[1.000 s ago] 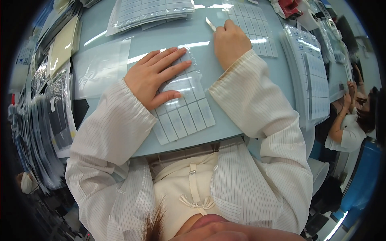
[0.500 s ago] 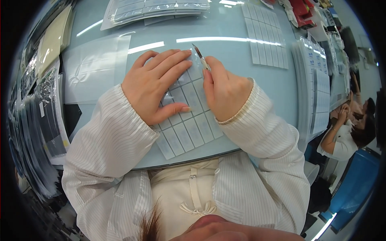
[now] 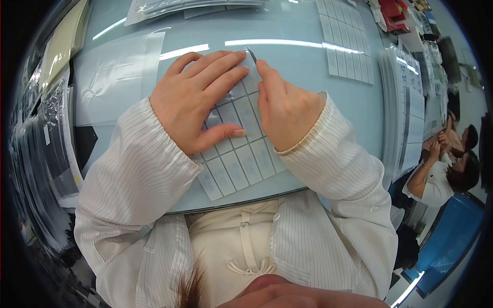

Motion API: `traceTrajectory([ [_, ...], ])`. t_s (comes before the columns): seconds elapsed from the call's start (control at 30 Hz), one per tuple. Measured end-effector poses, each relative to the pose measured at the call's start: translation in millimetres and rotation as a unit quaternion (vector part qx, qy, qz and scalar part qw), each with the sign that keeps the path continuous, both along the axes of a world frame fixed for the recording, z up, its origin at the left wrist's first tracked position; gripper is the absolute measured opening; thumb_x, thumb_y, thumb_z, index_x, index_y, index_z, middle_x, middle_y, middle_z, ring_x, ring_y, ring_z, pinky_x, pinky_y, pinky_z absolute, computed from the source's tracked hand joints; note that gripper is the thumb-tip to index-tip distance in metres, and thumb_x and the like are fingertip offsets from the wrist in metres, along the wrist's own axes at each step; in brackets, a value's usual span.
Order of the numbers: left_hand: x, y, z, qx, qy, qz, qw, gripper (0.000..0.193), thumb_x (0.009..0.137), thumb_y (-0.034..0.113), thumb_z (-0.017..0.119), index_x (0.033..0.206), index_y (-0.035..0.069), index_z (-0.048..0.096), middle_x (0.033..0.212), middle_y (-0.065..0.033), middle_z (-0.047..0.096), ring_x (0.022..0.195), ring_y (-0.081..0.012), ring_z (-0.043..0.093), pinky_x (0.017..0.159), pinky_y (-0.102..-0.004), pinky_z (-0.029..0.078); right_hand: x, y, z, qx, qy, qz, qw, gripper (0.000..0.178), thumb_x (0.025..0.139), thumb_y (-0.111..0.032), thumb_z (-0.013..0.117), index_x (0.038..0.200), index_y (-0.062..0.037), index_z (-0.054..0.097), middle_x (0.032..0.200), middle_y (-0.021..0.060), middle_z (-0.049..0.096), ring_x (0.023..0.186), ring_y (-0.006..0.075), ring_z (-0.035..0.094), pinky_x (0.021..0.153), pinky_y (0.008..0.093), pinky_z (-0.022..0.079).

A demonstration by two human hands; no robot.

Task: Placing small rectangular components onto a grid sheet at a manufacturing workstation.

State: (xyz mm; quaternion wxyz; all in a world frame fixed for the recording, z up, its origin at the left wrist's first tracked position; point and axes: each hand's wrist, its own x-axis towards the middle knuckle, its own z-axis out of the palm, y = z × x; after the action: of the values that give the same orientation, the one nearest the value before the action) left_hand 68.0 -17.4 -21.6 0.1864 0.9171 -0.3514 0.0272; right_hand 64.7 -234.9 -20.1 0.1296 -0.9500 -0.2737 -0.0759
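A clear sheet of small rectangular pieces in a grid (image 3: 240,163) lies on the pale blue table (image 3: 287,66) in front of me. My left hand (image 3: 197,100) presses flat on the sheet's upper left, fingers spread. My right hand (image 3: 285,110) rests on the sheet's right side and pinches thin metal tweezers (image 3: 251,53), whose tip touches the sheet's far corner beside my left fingertips. Both sleeves are white with fine stripes.
Another gridded sheet (image 3: 345,43) lies at the far right of the table. A clear plastic sheet (image 3: 115,74) lies at the left. Stacks of sheets (image 3: 411,118) line the right edge, dark trays (image 3: 38,149) the left. Two people (image 3: 452,164) sit at the right.
My right hand came back from the far sheet with the tweezers and now sits beside my left hand on the near sheet. The view has closed in on the hands.
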Motion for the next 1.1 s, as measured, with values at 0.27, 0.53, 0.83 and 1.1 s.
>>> traceTrajectory([
  [0.27, -0.1, -0.1, 2.5, 0.009, 0.011, 0.003, 1.0, 0.079, 0.081, 0.05, 0.076, 0.14, 0.005, 0.051, 0.151, -0.0113, 0.048, 0.14, -0.0293, 0.045, 0.117, -0.0483, 0.032, -0.3, 2.7, 0.3, -0.035, -0.027, 0.014, 0.999, 0.031, 0.089, -0.003, 0.064, 0.12, 0.002, 0.062, 0.067, 0.0131, 0.067, 0.053, 0.0284, 0.066, 0.047, 0.0374, 0.051],
  [0.53, -0.3, 0.3, -3.3, -0.001, -0.005, 0.007, 1.0, 0.081, 0.077, 0.051, 0.077, 0.139, 0.005, 0.052, 0.15, -0.0127, 0.049, 0.139, -0.0316, 0.046, 0.116, -0.0475, 0.034, -9.2, -3.4, 1.8, -0.023, -0.011, 0.035, 0.999, 0.028, 0.089, 0.0, 0.063, 0.116, 0.004, 0.063, 0.064, 0.0125, 0.065, 0.051, 0.0271, 0.065, 0.045, 0.0368, 0.049],
  [0.83, -1.2, -1.5, -4.3, -0.001, -0.004, 0.01, 1.0, 0.076, 0.081, 0.049, 0.077, 0.139, 0.006, 0.052, 0.15, -0.0123, 0.049, 0.139, -0.03, 0.046, 0.118, -0.0481, 0.033, -32.0, -17.3, 12.1, -0.005, 0.037, 0.028, 0.999, 0.025, 0.091, 0.001, 0.063, 0.116, 0.005, 0.063, 0.062, 0.012, 0.062, 0.046, 0.0256, 0.061, 0.043, 0.0358, 0.045],
  [1.1, 0.9, 0.1, -7.5, -0.01, -0.021, 0.002, 1.0, 0.075, 0.082, 0.05, 0.076, 0.138, 0.006, 0.053, 0.148, -0.0124, 0.051, 0.138, -0.031, 0.047, 0.116, -0.0477, 0.034, -53.2, -32.8, 18.0, -0.011, 0.062, 0.053, 0.997, 0.04, 0.082, 0.002, 0.063, 0.121, 0.0121, 0.061, 0.061, 0.0077, 0.059, 0.045, 0.019, 0.06, 0.039, 0.0342, 0.044],
])
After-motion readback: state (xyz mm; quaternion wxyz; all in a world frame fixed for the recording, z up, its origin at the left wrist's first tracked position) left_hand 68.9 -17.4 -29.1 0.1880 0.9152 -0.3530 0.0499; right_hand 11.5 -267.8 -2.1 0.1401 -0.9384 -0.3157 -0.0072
